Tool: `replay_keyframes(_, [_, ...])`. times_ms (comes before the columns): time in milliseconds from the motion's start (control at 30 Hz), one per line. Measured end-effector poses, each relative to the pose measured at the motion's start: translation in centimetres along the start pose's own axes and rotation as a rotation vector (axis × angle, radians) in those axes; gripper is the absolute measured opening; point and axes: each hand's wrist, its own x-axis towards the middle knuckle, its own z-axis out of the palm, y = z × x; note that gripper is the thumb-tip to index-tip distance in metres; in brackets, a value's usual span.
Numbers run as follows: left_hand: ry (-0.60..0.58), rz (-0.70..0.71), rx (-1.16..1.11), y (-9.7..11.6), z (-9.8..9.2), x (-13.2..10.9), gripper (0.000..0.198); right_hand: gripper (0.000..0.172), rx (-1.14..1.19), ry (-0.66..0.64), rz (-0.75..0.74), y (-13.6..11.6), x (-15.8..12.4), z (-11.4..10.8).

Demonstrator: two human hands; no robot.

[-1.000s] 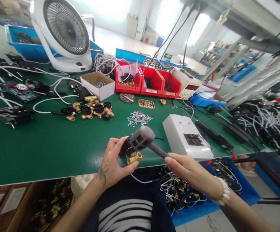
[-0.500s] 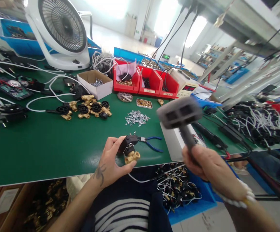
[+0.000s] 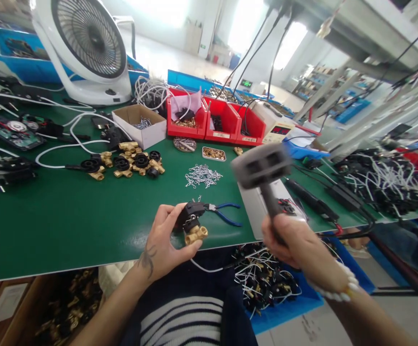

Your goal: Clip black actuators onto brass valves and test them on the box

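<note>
My left hand [image 3: 169, 242] is closed around a black valve actuator with a brass valve body [image 3: 196, 235], held at the front edge of the green bench. A wire clip shows on its neck, and a white cable hangs below. Right behind it lie blue-handled pliers [image 3: 226, 214], their jaws close to the black housing. My right hand [image 3: 295, 240] grips the dark handle of a hammer [image 3: 261, 166], raised above the bench to the right of the valve; its grey head is blurred. Beyond the pliers is a loose pile of wire clips [image 3: 203, 176].
Brass fittings with black caps [image 3: 133, 161] sit left of the clips. Behind are a carton [image 3: 142, 127], red bins [image 3: 221, 122] and a white fan [image 3: 93, 48]. A white box [image 3: 248, 211] stands under the hammer. Below the bench edge is a blue crate [image 3: 302, 307] of cabled parts.
The hammer and my right hand have shifted slightly left, the hammer head a little lower. My left hand keeps the valve in the same place. The whole view has drifted slightly.
</note>
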Motion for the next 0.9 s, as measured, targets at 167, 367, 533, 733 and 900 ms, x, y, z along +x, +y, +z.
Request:
replay_keyframes(167, [-0.003,0.000,-0.014,0.09,-0.06,0.02,0.063,0.064,-0.181,-0.154,0.040,-0.35,0.35,-0.21])
replay_keyframes(367, [-0.007,-0.007,-0.027,0.00,0.10,0.05,0.064,0.068,-0.141,-0.097,0.025,-0.60,0.54,-0.12])
replay_keyframes(533, [-0.022,-0.029,-0.024,0.13,0.01,0.09,0.064,0.065,-0.257,-0.098,0.006,-0.71,0.41,-0.51])
replay_keyframes(733, [-0.018,-0.036,-0.037,0.03,0.05,0.15,0.064,0.068,-0.255,-0.189,0.048,-0.11,0.57,-0.13])
replay_keyframes(900, [-0.011,-0.032,-0.020,-0.05,0.30,0.18,0.060,0.064,-0.210,-0.103,0.012,0.12,0.55,-0.44])
